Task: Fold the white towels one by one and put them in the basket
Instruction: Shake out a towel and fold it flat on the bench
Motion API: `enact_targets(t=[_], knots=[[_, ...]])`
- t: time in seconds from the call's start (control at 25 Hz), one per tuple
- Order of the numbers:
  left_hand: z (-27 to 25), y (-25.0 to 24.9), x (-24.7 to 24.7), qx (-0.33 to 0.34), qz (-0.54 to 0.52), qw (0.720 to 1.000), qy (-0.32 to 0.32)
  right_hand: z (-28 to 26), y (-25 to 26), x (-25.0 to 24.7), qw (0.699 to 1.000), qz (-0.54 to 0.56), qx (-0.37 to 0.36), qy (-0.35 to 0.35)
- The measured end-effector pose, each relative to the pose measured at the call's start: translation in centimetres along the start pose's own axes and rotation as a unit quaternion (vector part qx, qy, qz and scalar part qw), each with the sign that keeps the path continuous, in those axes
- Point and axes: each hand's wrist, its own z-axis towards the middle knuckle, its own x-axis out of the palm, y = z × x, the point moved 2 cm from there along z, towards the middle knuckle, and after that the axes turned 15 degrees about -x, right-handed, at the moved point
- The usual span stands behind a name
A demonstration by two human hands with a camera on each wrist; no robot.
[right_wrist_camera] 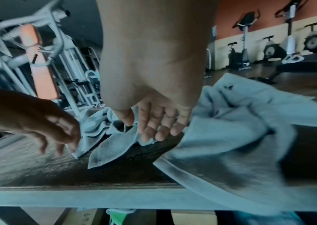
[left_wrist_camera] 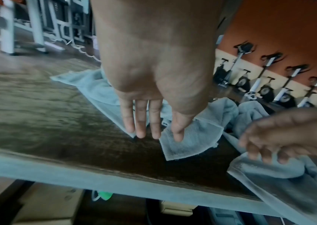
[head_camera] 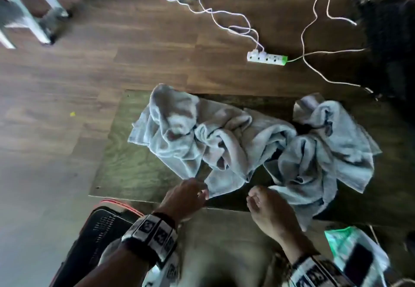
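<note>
**Reaching for the first towel's corners**

Two crumpled towels lie on the desk: one mid-frame, one at right, its edge hanging over the near rim. My left hand comes down with straight, spread fingers over the near corner, aiming to pin and flatten it. My right hand hovers relaxed, holding nothing, probably touching cloth. The basket waits lower left, close for dropping folded towels in.
</note>
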Motion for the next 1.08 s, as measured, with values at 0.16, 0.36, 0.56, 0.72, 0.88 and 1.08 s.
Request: enact_targets(t=[0.16, 0.36, 0.56, 0.72, 0.88, 1.08], knots=[[3.7, -0.7, 2.8, 0.026, -0.027, 0.994, -0.099, 4.4, 0.0, 3.2, 0.993, -0.072, 0.03, -0.094], [4.5, -0.2, 4.9, 0.076, -0.043, 0.984, -0.157, 5.2, 0.7, 3.8, 0.972, 0.004, -0.078, -0.222], [1.6, -1.6, 5.0, 0.207, -0.152, 0.939, -0.227, 1.1, 5.0, 1.4, 0.934, 0.14, -0.163, -0.286], [-2.5, -2.5, 3.6, 0.271, -0.227, 0.894, -0.277, -2.0, 7.6, -0.3, 0.904, 0.168, -0.183, -0.347], [-4.7, -2.5, 1.7, 0.34, -0.26, 0.861, -0.275, -4.6, 9.6, -3.1, 0.882, 0.168, -0.252, -0.361], [-5.1, -2.9, -0.4, 0.331, -0.272, 0.876, -0.222, -5.6, 9.5, -5.9, 0.877, 0.198, -0.272, -0.344]])
